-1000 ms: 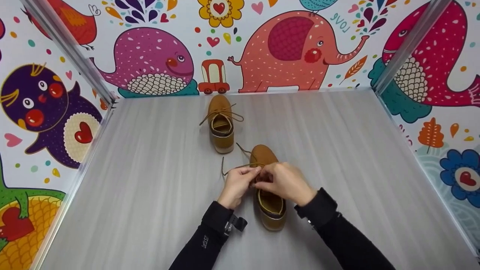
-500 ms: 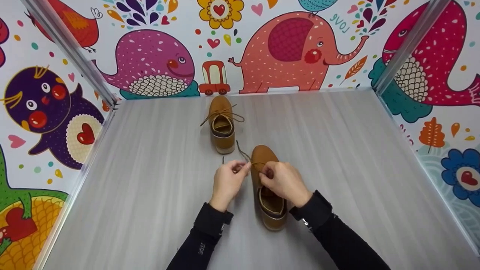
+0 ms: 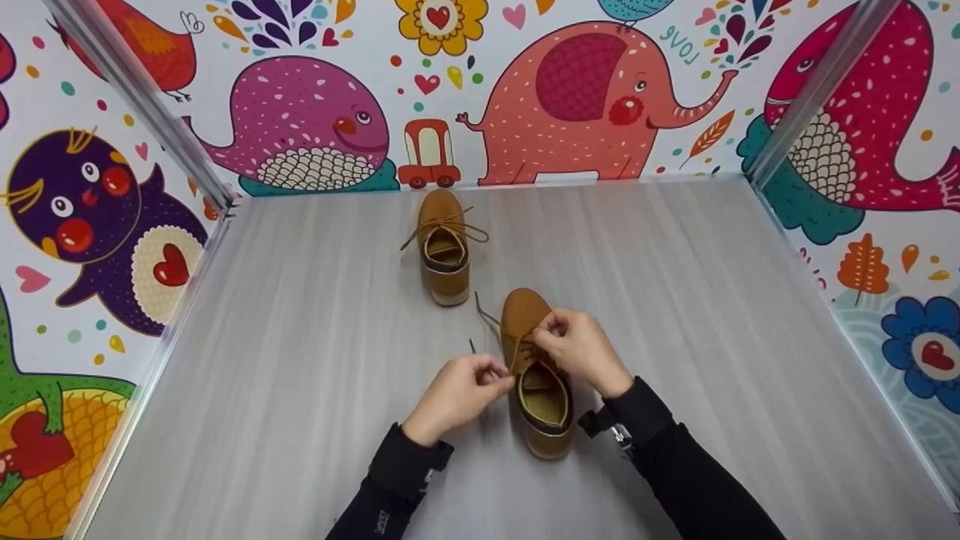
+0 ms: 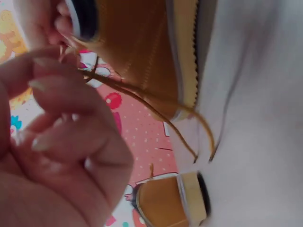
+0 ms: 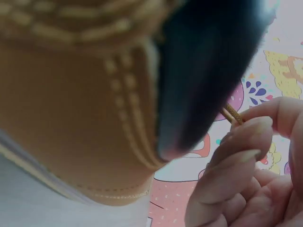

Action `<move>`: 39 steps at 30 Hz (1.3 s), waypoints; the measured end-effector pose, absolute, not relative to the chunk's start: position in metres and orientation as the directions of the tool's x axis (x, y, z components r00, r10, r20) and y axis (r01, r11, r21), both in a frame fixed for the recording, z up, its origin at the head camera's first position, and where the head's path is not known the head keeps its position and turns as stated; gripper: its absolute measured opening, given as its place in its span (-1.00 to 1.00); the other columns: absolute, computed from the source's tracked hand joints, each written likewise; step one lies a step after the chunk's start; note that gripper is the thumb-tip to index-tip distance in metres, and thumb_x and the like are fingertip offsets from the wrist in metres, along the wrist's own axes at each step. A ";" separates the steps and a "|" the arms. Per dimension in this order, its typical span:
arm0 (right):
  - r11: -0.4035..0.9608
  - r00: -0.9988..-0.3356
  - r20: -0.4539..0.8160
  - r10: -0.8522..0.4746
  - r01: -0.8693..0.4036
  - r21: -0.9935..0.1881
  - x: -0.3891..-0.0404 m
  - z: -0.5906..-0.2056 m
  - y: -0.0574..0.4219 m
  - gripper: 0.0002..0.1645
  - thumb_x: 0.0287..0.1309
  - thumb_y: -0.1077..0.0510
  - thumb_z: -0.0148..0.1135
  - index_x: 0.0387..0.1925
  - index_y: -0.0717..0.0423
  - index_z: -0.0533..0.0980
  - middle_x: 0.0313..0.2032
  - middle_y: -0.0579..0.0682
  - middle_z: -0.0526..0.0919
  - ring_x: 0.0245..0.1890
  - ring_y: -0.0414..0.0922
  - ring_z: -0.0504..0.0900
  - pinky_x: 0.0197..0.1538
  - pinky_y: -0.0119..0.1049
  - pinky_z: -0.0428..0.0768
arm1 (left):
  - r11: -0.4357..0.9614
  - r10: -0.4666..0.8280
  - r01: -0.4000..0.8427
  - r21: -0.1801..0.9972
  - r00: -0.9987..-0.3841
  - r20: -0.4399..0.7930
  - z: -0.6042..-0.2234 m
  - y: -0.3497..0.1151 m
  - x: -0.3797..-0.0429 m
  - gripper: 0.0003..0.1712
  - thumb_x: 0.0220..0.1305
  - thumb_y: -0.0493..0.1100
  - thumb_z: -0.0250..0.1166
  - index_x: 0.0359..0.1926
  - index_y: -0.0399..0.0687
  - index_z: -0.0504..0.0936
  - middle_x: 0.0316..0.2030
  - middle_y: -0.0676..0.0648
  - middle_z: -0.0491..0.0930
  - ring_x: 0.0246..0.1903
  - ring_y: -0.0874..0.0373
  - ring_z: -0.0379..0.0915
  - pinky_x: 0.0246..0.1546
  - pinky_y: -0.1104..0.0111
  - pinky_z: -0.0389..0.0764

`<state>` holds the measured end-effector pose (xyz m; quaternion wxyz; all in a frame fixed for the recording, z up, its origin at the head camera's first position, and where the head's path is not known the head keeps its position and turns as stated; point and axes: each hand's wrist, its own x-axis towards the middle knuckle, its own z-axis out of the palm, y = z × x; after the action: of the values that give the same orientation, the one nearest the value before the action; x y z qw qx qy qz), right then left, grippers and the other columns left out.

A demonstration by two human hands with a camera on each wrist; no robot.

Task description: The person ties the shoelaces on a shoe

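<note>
A tan lace-up shoe (image 3: 525,311) stands on the floor, toe pointing away, its dark-lined opening facing me. Just left of its tongue area, my left hand (image 3: 457,394) pinches a brown shoelace (image 4: 142,92) between thumb and fingertips. My right hand (image 3: 585,349) is over the shoe's upper right side, and its thumb and fingers pinch a lace strand (image 5: 232,112). One loose lace end (image 3: 486,309) sticks out left of the toe; another tip shows above the left hand. A matching shoe (image 3: 444,281), its lace tied in a bow, stands farther back, to the left.
Light wood-grain floor (image 3: 300,337) surrounds both shoes. At the back stands a white wall panel (image 3: 442,82) printed with cartoon animals, close to the far shoe's toe. Similar printed panels rise left and right, with metal posts (image 3: 810,97) at the corners.
Both hands were together over the laces, then separated. The left hand has moved left and toward me, drawing a lace; the right hand has shifted slightly away and right, uncovering the shoe's opening.
</note>
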<state>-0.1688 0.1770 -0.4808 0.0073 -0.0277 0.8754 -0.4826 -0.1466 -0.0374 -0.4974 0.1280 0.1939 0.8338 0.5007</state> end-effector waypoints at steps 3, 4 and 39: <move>0.495 -0.999 -0.016 -0.042 -0.007 -0.869 -0.170 -0.480 0.178 -0.89 0.17 0.21 0.25 -0.47 0.08 0.58 -0.62 -0.09 0.56 -0.71 -0.19 0.46 -0.60 -0.35 0.42 | 0.409 0.506 0.193 0.892 -0.861 -0.045 -0.495 -0.045 -0.136 -0.90 0.29 -0.12 0.37 -0.31 -0.04 0.69 -0.51 0.15 0.57 -0.52 0.30 0.45 -0.48 0.43 0.47; 0.485 -0.999 -0.025 -0.045 0.000 -0.875 -0.170 -0.480 0.179 -0.88 0.19 0.21 0.25 -0.47 0.09 0.58 -0.63 -0.09 0.55 -0.72 -0.19 0.46 -0.61 -0.35 0.42 | 0.406 0.515 0.188 0.894 -0.855 -0.054 -0.494 -0.049 -0.134 -0.90 0.30 -0.12 0.37 -0.32 -0.03 0.70 -0.52 0.15 0.57 -0.53 0.30 0.45 -0.49 0.44 0.47; 0.422 -0.968 -0.111 -0.225 0.006 -0.906 -0.180 -0.465 0.192 -0.86 0.25 0.23 0.19 -0.35 0.18 0.64 -0.48 0.05 0.67 -0.66 -0.20 0.46 -0.56 -0.40 0.45 | -0.615 0.354 -0.344 0.710 -0.925 -0.142 -0.483 -0.033 -0.132 -0.92 0.43 -0.24 0.21 -0.12 -0.15 0.57 -0.22 -0.07 0.72 -0.33 0.14 0.63 -0.31 0.48 0.55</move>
<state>-0.1795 0.1921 -0.4645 0.1080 -0.0655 0.8363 -0.5335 -0.1322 -0.0327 -0.4833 0.1942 0.0062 0.3935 0.8986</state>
